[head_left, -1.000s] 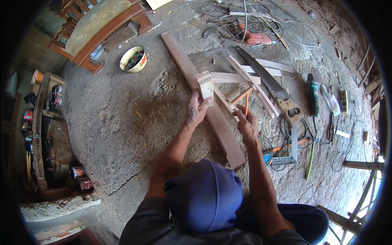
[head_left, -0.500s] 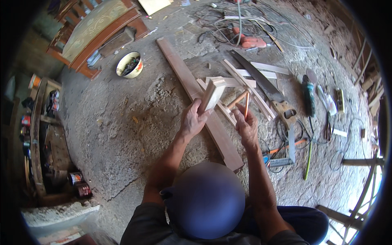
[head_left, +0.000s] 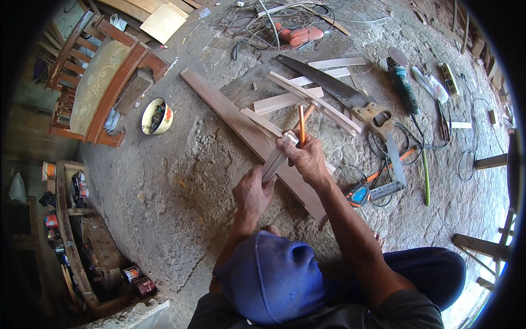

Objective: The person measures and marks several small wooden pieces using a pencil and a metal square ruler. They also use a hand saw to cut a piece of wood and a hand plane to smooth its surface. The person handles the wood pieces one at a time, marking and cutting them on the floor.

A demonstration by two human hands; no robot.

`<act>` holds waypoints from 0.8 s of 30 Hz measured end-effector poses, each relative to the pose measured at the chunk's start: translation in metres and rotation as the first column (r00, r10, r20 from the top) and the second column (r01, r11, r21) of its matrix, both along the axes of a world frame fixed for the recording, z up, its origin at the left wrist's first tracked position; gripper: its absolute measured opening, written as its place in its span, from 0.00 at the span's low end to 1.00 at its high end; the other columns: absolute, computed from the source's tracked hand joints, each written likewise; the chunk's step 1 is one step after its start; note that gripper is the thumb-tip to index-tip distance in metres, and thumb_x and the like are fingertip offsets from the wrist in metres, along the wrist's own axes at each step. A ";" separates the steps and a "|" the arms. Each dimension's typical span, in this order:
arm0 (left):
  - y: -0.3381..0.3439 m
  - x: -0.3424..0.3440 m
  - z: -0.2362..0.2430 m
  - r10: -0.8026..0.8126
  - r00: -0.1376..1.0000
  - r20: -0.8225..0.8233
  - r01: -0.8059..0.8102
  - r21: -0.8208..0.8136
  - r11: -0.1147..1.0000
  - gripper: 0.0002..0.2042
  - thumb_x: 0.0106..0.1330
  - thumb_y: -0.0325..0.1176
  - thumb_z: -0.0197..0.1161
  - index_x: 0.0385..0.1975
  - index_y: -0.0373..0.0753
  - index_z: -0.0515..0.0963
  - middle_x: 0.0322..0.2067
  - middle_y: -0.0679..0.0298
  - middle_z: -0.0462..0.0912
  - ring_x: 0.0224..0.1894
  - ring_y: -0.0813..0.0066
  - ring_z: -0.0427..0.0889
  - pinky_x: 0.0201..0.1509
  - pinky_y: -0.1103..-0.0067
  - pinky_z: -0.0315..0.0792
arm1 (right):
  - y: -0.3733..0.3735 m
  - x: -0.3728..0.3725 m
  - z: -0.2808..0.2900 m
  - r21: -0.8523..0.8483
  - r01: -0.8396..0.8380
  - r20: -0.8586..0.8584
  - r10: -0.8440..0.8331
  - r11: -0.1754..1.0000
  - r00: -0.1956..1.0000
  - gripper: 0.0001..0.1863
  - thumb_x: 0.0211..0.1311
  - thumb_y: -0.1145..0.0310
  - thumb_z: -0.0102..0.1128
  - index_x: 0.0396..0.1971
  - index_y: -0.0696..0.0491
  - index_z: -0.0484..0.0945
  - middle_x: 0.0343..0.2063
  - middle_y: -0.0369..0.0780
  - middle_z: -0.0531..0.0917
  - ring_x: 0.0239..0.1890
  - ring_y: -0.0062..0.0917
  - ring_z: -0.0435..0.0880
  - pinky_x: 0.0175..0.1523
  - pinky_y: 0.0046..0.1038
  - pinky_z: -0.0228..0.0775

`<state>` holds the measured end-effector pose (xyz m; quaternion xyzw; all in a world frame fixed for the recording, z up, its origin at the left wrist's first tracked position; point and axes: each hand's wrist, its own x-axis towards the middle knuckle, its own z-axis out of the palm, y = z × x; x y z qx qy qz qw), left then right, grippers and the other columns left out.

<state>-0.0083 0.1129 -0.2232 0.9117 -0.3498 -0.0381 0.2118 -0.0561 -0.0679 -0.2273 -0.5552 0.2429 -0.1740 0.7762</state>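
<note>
**Rough grey concrete flr (head_left: 164, 181), gear spread across it**

Upper L: brown slatted wooden bench (head_left: 119, 90). Lower L: worn open wooden rack (head_left: 68, 230). Centre flr: long flat pinkish-brown wood plank (head_left: 233, 120), diag. R of it: wood-handled steel handsaw (head_left: 334, 85), then green-and-black angle grinder (head_left: 402, 85). Near bench: round cream bowl (head_left: 164, 125).

L hand (head_left: 253, 192) wrapped round near end of short pale wood block (head_left: 275, 162), over plank; R hand (head_left: 308, 159) pinching far end + thin orange pencil (head_left: 302, 123).

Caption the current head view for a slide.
Left hand and right hand hold a wooden block, the right also an orange pencil, above a long plank, handsaw nearby.
</note>
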 end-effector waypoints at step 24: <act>0.013 0.005 -0.005 0.013 0.987 -0.161 0.015 0.174 0.985 0.16 0.64 0.42 0.69 0.42 0.40 0.73 0.36 0.51 0.84 0.40 0.46 0.85 0.43 0.56 0.76 | 0.015 0.014 -0.031 -0.005 0.050 -0.143 -0.050 0.999 0.989 0.17 0.61 0.58 0.72 0.34 0.57 0.80 0.20 0.34 0.79 0.17 0.16 0.74 0.21 0.22 0.66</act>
